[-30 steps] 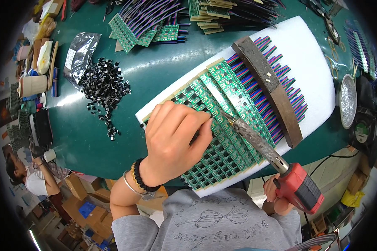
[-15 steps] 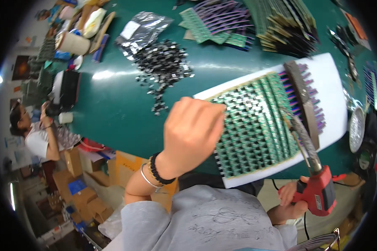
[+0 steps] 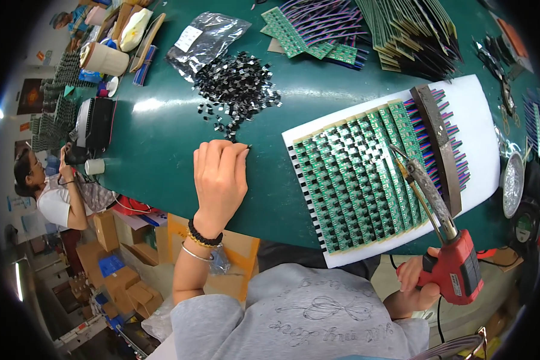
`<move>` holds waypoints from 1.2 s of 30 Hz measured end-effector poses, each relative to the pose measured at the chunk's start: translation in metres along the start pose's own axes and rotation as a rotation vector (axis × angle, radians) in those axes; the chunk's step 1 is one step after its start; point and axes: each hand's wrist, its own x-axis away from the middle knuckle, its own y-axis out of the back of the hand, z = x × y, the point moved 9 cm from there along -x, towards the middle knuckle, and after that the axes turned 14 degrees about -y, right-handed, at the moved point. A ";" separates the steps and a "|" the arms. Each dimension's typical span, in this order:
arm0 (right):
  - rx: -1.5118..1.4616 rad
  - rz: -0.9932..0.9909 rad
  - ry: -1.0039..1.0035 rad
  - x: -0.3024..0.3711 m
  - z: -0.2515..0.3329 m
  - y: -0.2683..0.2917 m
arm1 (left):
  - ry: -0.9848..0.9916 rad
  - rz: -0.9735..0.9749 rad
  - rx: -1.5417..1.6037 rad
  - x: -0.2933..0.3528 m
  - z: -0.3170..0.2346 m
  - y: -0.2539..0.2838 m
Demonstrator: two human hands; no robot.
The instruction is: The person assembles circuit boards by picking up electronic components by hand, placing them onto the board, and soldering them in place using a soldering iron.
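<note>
My left hand [image 3: 221, 177] is over the table beside the loose end of a pile of small black parts [image 3: 234, 87]. Its fingers are curled and pinched, with a tiny black part [image 3: 249, 146] showing at the tips. A red soldering gun [image 3: 456, 270] is gripped in my right hand [image 3: 419, 282], its metal tip reaching over overlapping strips of green circuit boards [image 3: 357, 186]. Rows of small black pieces run across these strips, which lie on a white foam pad [image 3: 477, 138]. A dark metal bar [image 3: 437, 144] lies across their coloured wires.
Behind the pile lies a clear plastic bag [image 3: 213, 36]. More wired boards [image 3: 312, 33] and a fanned stack of strips [image 3: 408, 36] fill the far side. Pliers [image 3: 498, 75] and a round silver dish [image 3: 512, 185] are at right. Another person [image 3: 60, 186] sits at left.
My left hand has moved left, away from the boards, to the near end of the black pile. The soldering gun has shifted only slightly, and its tip remains over the boards.
</note>
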 end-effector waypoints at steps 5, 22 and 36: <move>-0.080 -0.003 -0.052 0.004 -0.006 0.002 | -0.006 -0.070 0.077 -0.010 -0.020 0.007; 0.487 0.294 -0.134 -0.019 0.008 -0.038 | -0.569 -0.174 0.583 -0.048 -0.198 0.026; 0.399 0.179 0.160 -0.006 0.003 0.004 | -0.295 -0.062 0.575 -0.093 -0.139 -0.022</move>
